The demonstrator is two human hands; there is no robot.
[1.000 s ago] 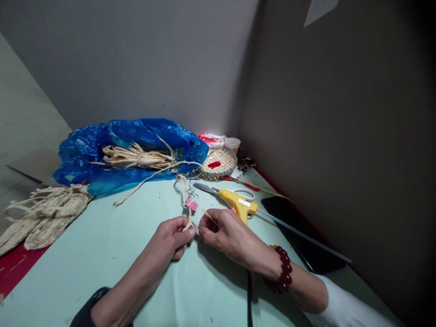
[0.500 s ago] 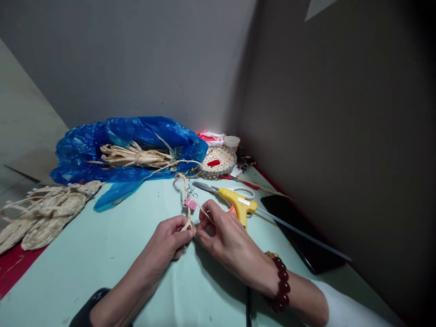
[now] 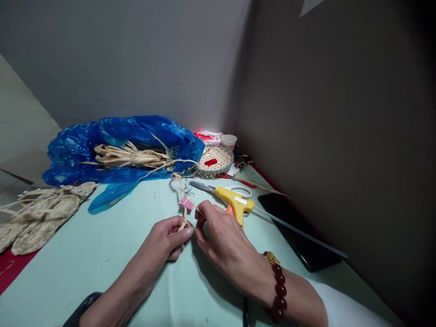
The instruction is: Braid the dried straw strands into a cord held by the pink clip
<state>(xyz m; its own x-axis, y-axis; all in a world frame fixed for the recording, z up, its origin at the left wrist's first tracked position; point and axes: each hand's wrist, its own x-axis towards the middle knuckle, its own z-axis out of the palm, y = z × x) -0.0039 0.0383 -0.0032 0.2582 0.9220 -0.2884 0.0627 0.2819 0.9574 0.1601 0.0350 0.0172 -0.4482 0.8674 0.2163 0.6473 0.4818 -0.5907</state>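
My left hand (image 3: pixel 172 238) pinches the pale raffia strands (image 3: pixel 185 218) near the middle of the table, thumb pressed over them. A pink binder clip (image 3: pixel 186 203) grips the raffia just above my fingers, and a loop of the cord runs on beyond it. Close by on the right, my right hand (image 3: pixel 218 231) is closed with thumb and fingertips together on a thin strand (image 3: pixel 197 209) that leads toward the clip. The ends of the strands between the hands are too small to make out.
A yellow glue gun (image 3: pixel 235 200) with a long glue stick lies beside scissors (image 3: pixel 202 186). Behind are a blue plastic bag (image 3: pixel 75 150) with a raffia bundle (image 3: pixel 132 156), a round woven tray (image 3: pixel 223 156) and a cup (image 3: pixel 229 141). A black phone (image 3: pixel 303 240) is right, woven soles (image 3: pixel 47 213) left.
The view has shifted slightly, so the table items sit a little further left. My right hand has turned slightly, its fingers closer together; my left hand keeps its pinch.
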